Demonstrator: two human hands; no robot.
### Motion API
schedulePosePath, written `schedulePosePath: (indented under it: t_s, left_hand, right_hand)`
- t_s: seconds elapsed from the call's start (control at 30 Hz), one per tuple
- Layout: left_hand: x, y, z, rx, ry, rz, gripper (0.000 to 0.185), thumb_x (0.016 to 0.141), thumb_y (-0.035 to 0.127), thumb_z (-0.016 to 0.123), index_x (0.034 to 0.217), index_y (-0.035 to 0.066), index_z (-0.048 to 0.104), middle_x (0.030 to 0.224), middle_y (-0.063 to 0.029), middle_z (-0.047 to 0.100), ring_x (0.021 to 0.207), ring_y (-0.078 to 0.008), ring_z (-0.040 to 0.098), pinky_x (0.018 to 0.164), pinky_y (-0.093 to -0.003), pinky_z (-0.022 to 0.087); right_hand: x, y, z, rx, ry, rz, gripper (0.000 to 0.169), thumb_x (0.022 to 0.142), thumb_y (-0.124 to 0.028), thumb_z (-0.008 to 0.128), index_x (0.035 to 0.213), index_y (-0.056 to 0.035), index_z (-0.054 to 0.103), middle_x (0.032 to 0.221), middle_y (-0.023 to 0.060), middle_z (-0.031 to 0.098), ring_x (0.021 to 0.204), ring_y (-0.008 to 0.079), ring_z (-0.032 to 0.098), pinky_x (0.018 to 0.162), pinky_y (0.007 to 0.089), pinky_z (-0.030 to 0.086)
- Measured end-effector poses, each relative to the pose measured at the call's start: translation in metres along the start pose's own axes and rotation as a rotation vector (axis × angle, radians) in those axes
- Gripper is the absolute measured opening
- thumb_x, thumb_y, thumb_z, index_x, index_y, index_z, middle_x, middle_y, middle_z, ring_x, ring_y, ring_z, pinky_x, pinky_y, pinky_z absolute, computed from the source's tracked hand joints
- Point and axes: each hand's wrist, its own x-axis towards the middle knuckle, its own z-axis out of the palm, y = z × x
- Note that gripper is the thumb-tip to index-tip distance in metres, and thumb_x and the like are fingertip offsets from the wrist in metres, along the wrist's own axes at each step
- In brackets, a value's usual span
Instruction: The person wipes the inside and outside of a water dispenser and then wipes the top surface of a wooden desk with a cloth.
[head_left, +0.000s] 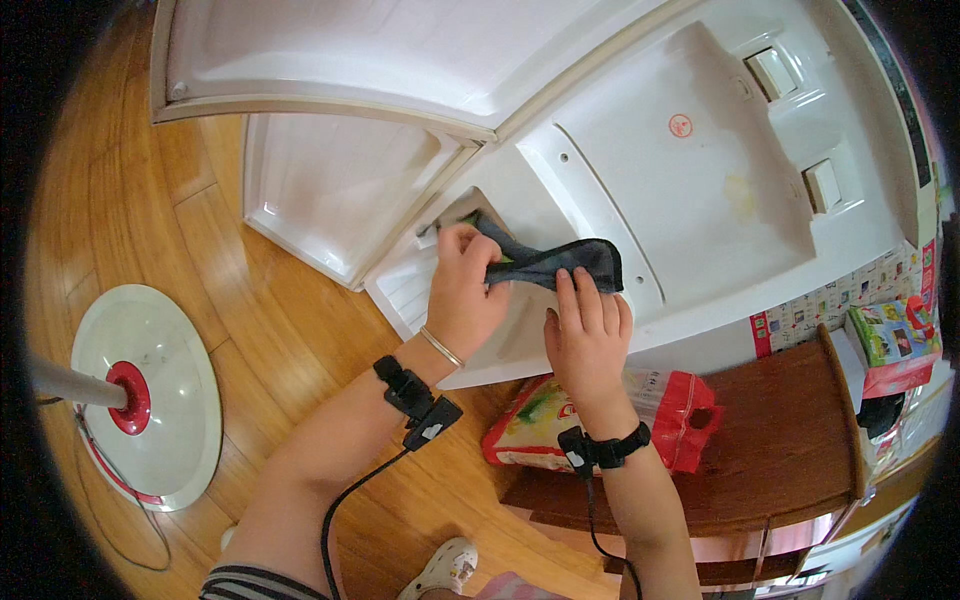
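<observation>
A dark grey-blue cloth (551, 266) with black edging is bunched between my hands, over a white plastic appliance (600, 217) with two swung-out doors. My left hand (466, 289) pinches the cloth's left part between fingers and thumb. The fingertips of my right hand (592, 326) lie against the cloth's right part. Its thumb is apart, below the cloth; whether the fingers grip is unclear. Under the left part of the cloth is a small recess (469, 202) in the appliance, partly hidden. A thin bangle (441, 346) circles my left wrist, and both wrists wear black straps with cabled sensors.
The larger door (337, 60) and smaller door (337, 180) extend over the wooden floor (277, 322). A round white stand base (176, 360) with a loose cord stands at left. A red-and-white bag (517, 435) leans by a brown cabinet (787, 420). A colourful box (896, 337) sits at right.
</observation>
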Motion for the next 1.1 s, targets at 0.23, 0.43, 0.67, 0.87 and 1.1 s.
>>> schedulePosePath:
  t_s: [0.23, 0.43, 0.67, 0.87, 1.1]
  left_hand:
    - [0.039, 0.018, 0.001, 0.238, 0.236, -0.015, 0.026, 0.07, -0.003, 0.059, 0.095, 0.001, 0.056, 0.09, -0.0183, 0.051, 0.088, -0.0376, 0.053, 0.08, -0.0418, 0.045]
    - [0.052, 0.022, 0.018, -0.071, 0.108, -0.078, 0.047, 0.073, -0.008, 0.053, 0.118, 0.003, 0.06, 0.124, -0.0194, 0.056, 0.114, -0.0363, 0.053, 0.096, -0.0384, 0.043]
    - [0.037, 0.018, 0.074, 0.132, 0.424, 0.124, 0.035, 0.08, 0.014, 0.072, 0.099, 0.0, 0.046, 0.107, -0.0177, 0.041, 0.109, -0.038, 0.035, 0.1, -0.0469, 0.03]
    - [0.035, 0.008, 0.068, 0.146, 0.21, 0.077, 0.017, 0.084, 0.011, 0.062, 0.1, 0.006, 0.058, 0.107, -0.0136, 0.055, 0.104, -0.0388, 0.048, 0.088, -0.0513, 0.038]
    - [0.003, 0.02, 0.086, 0.169, -0.099, 0.296, 0.063, 0.087, 0.032, 0.057, 0.142, 0.006, 0.042, 0.151, -0.0237, 0.029, 0.138, -0.049, 0.024, 0.109, -0.064, 0.018]
  right_hand:
    - [-0.001, 0.012, -0.023, 0.137, -0.116, 0.064, 0.046, 0.078, -0.02, 0.067, 0.123, -0.0131, 0.06, 0.123, 0.0093, 0.057, 0.097, 0.0251, 0.055, 0.092, 0.042, 0.041]
    - [-0.022, 0.029, -0.026, 0.023, -0.024, 0.042, 0.046, 0.079, -0.026, 0.067, 0.124, -0.0185, 0.06, 0.135, 0.012, 0.049, 0.119, 0.032, 0.046, 0.102, 0.0513, 0.031]
    - [-0.065, 0.042, 0.01, -0.188, -0.007, 0.18, 0.044, 0.083, -0.038, 0.063, 0.126, -0.0298, 0.06, 0.143, 0.0104, 0.045, 0.139, 0.0372, 0.024, 0.111, 0.0615, 0.008]
    - [-0.077, 0.044, 0.03, -0.186, 0.069, 0.066, 0.042, 0.084, -0.039, 0.059, 0.124, -0.0295, 0.06, 0.145, 0.0108, 0.044, 0.141, 0.0354, 0.02, 0.113, 0.0589, 0.001]
    - [-0.082, 0.046, 0.039, -0.081, 0.093, 0.103, 0.037, 0.08, -0.04, 0.063, 0.113, -0.024, 0.063, 0.143, 0.0106, 0.046, 0.14, 0.0351, 0.022, 0.113, 0.0571, 0.002]
